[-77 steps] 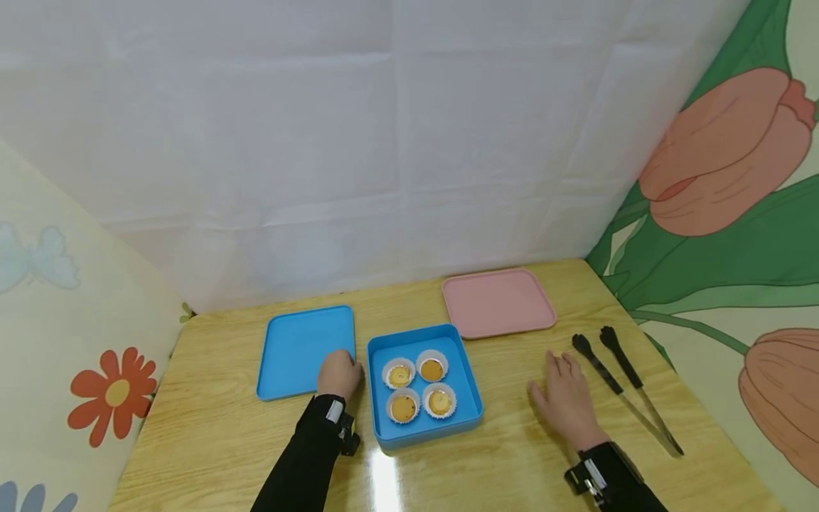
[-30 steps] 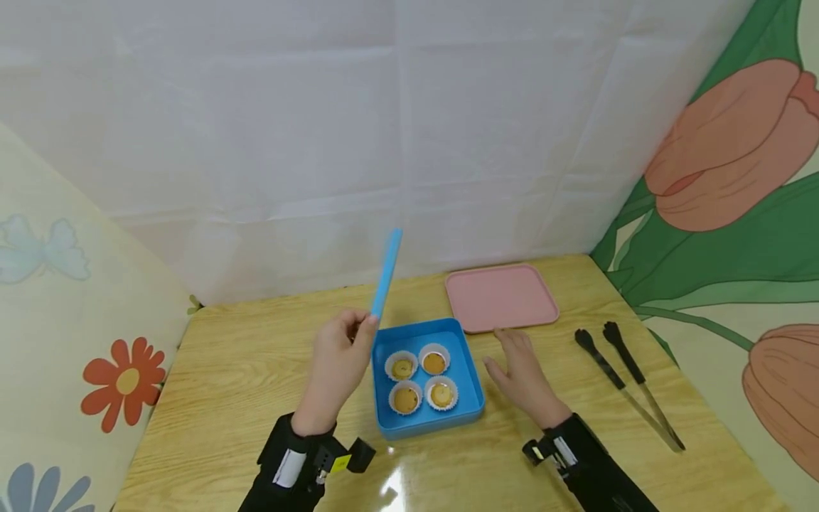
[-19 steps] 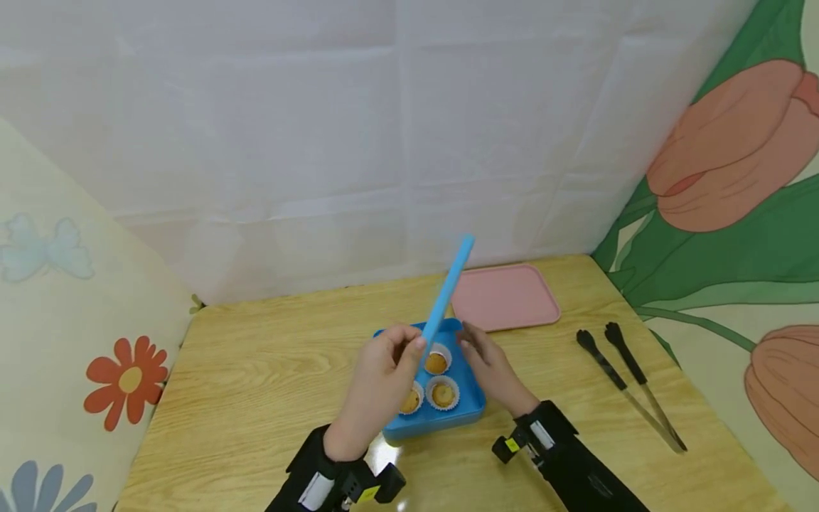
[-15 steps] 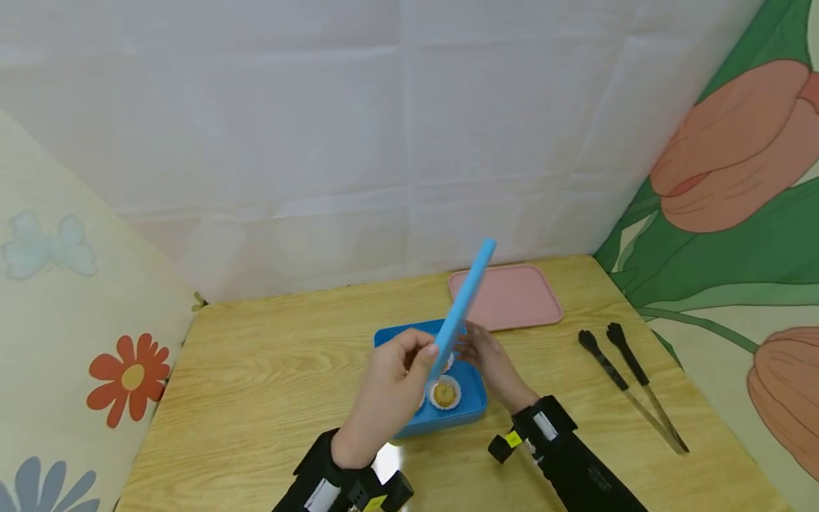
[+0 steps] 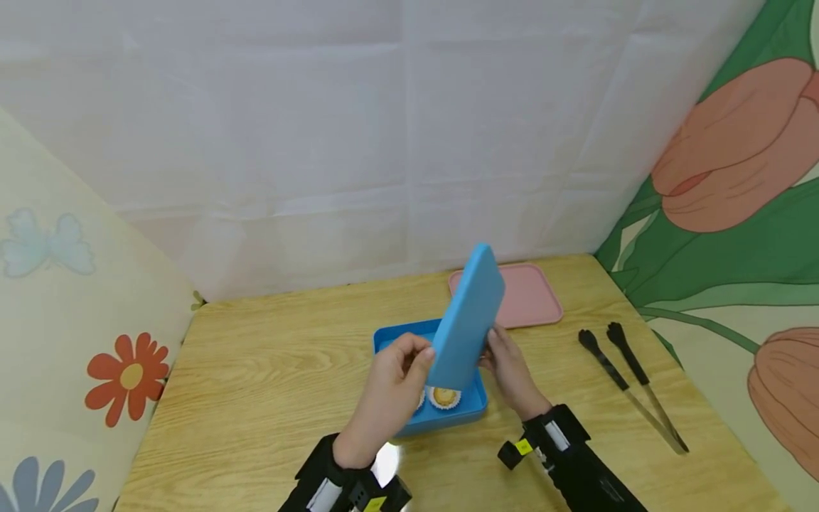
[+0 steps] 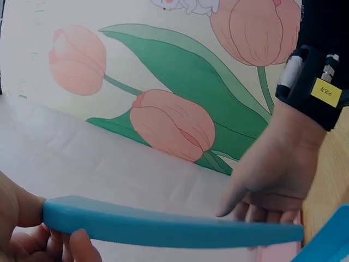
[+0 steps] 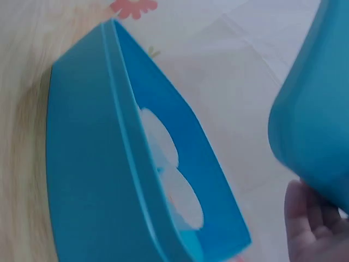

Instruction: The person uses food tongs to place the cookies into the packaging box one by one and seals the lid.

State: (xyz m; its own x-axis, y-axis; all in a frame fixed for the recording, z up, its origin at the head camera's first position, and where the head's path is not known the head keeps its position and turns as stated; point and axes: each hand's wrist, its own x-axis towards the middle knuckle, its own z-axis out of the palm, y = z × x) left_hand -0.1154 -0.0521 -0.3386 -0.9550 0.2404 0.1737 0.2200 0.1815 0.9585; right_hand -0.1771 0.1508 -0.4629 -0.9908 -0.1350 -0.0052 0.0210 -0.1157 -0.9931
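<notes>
A flat blue lid (image 5: 470, 327) is held tilted above an open blue box (image 5: 441, 421). My left hand (image 5: 387, 398) pinches its near left edge between thumb and fingers; the left wrist view shows the lid (image 6: 163, 224) almost edge-on. At the lid's right edge, my right hand (image 5: 512, 373) holds it with thumb and fingers, partly hidden behind it. In the box sit small round pastries in white paper cups, one pastry (image 5: 444, 397) showing and the others mostly covered by the lid and left hand. The right wrist view shows the box (image 7: 87, 153) from its side.
A pink tray (image 5: 527, 295) lies at the back right of the wooden table (image 5: 269, 384). Metal tongs with black tips (image 5: 633, 387) lie at the right. A white sheet (image 5: 288, 142) hangs behind, and printed flower panels stand on both sides.
The left hand has lifted the lid off the table at the left and carried it right, over the box. The right hand has moved left to the lid, whose broad face has turned into view.
</notes>
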